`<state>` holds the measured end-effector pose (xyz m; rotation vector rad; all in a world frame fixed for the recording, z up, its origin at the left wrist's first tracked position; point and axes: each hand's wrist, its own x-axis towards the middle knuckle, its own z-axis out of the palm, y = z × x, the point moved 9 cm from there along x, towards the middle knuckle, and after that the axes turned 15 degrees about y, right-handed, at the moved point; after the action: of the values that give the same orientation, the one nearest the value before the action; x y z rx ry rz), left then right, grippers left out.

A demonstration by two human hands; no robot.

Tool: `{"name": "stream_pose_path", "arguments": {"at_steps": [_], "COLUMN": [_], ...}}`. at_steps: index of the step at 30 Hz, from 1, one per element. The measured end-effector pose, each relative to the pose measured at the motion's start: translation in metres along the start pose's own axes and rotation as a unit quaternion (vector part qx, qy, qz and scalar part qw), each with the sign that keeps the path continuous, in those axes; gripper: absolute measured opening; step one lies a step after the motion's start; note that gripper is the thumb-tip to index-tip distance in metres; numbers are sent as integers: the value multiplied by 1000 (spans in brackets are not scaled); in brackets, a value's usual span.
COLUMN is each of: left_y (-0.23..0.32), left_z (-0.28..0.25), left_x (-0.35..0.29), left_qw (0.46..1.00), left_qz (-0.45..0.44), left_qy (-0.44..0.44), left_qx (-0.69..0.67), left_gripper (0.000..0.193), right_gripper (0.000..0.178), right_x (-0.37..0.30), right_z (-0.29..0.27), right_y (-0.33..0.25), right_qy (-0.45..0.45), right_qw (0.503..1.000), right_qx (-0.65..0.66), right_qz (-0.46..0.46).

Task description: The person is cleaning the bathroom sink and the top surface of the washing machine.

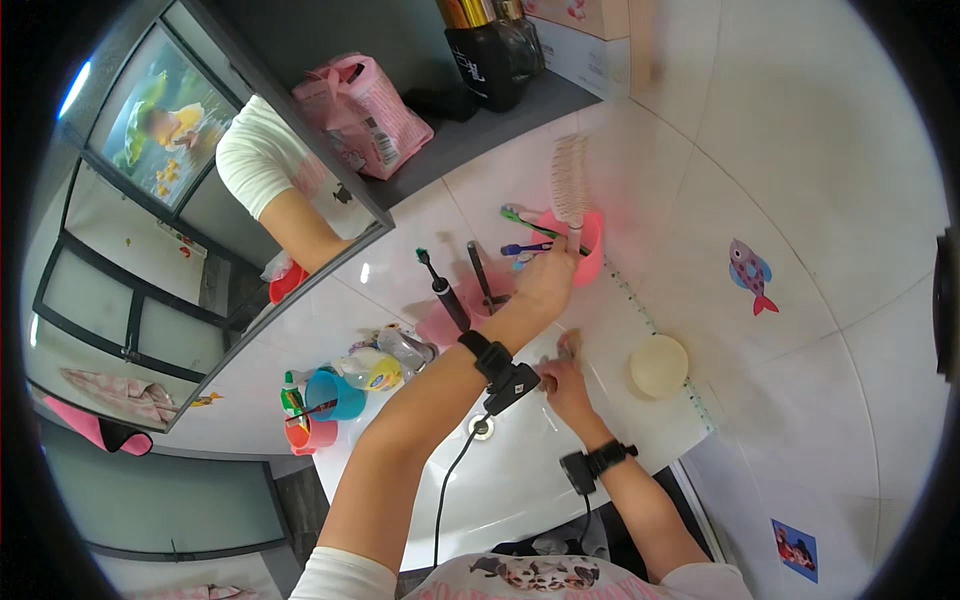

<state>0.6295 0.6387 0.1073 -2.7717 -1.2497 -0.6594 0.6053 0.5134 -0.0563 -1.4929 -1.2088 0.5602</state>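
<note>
At the pink cup [594,250] by the far wall, my left hand [548,278] has its fingers closed around the lower handle of a pale pink hairbrush [570,180]. The brush stands bristle end up over the cup. A green toothbrush [524,218] and a blue toothbrush [522,249] lean out of the same cup, beside my fingers. Over the far right part of the white sink [540,450], my right hand [567,388] is low with its fingers curled. What it holds, if anything, I cannot make out.
A black electric toothbrush [444,290] stands left of my left forearm. Further left are bottles, a blue cup [338,396] and a red-pink cup [310,436]. A round cream object [659,366] sits on the right ledge. A mirror cabinet [300,280] juts out at left. Black cables hang from both wrist straps.
</note>
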Motion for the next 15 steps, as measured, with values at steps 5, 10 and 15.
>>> {"name": "stream_pose_path", "arguments": {"at_steps": [5,10,15], "left_y": [19,25,26], "left_z": [27,52,49], "left_x": [-20,-27,-40], "left_qw": [999,998,997], "left_qz": [-22,-28,-49], "left_qy": [-34,-52,9], "left_qx": [-5,-5,-61], "left_gripper": [16,24,37], "right_gripper": [20,25,24], "right_x": [-37,-56,-76], "right_z": [-66,-99,-115], "right_y": [-60,-61,-46], "right_qy": [18,22,55], "right_qw": [1000,999,996], "right_qx": [-7,13,20], "right_qz": [-24,29,74]}}
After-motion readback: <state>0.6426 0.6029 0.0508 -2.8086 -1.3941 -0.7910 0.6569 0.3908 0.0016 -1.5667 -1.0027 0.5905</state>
